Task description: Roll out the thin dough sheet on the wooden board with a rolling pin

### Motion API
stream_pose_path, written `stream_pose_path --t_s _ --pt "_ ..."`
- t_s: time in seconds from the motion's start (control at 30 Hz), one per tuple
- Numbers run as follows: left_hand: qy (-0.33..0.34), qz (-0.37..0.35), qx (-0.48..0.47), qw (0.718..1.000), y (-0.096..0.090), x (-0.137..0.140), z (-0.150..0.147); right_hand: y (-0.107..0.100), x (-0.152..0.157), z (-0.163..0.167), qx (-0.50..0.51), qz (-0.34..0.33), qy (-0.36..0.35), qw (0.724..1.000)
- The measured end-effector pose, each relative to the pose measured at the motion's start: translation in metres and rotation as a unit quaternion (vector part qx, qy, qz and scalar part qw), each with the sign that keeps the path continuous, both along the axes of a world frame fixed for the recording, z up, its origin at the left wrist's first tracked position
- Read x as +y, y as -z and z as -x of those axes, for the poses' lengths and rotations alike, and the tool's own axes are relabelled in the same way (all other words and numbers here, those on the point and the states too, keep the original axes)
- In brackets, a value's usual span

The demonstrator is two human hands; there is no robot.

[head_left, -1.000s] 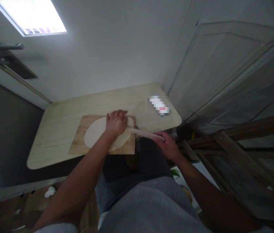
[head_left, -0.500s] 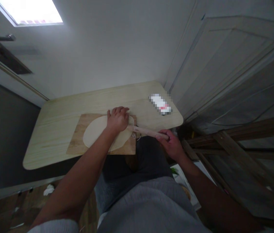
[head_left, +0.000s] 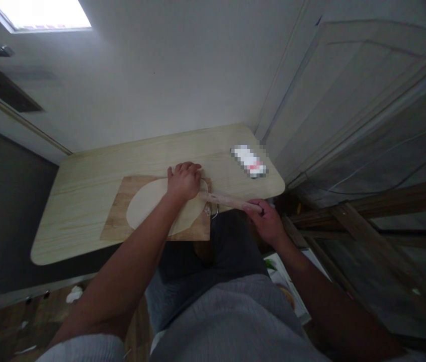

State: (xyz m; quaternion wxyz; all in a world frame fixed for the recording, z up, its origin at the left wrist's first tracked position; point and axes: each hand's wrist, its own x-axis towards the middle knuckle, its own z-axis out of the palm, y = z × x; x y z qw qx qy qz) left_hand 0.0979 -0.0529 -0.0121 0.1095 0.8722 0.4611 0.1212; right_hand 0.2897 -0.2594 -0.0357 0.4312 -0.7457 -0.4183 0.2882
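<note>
A flat, pale sheet of rolled-out dough [head_left: 147, 206] lies on a wooden cutting board [head_left: 114, 221]. My left hand [head_left: 183, 180] rests palm down over the dough's upper right part, fingers spread and slightly bent. From beside that palm a wooden rolling pin [head_left: 226, 201] runs right, past the board's edge. Whether its far end continues under my left palm is hidden. My right hand [head_left: 267, 221] is closed around the pin's near end, off the table's front edge. A metal ring [head_left: 215, 211] shows at the board's right side.
The board sits on a light wood-grain table [head_left: 80, 186] against a white wall. A phone-like object [head_left: 249, 161], blurred out, lies at the table's right end. Wooden beams [head_left: 367, 221] stand on the right. A white tray [head_left: 303, 311] with food is below my right arm.
My left hand has shifted very slightly away from me, and the rolling pin with it. My right hand keeps its hold. The view has tilted a little.
</note>
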Motion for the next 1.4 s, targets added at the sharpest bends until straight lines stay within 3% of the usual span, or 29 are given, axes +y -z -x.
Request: stream_pose_path --t_s 0.27,0.47,1.4 --pt "-0.005 -0.01 0.002 1.0 0.0 0.005 -0.006 0.0 0.003 -0.002 -0.014 -0.007 0.015 1.0" --pt "-0.013 -0.01 0.005 1.0 -0.002 0.007 -0.009 0.001 0.002 -0.005 -0.031 -0.048 0.019 0.998" --pt "-0.037 -0.029 0.016 0.999 -0.001 0.019 -0.021 0.009 0.007 -0.016 -0.023 -0.062 0.041 0.997"
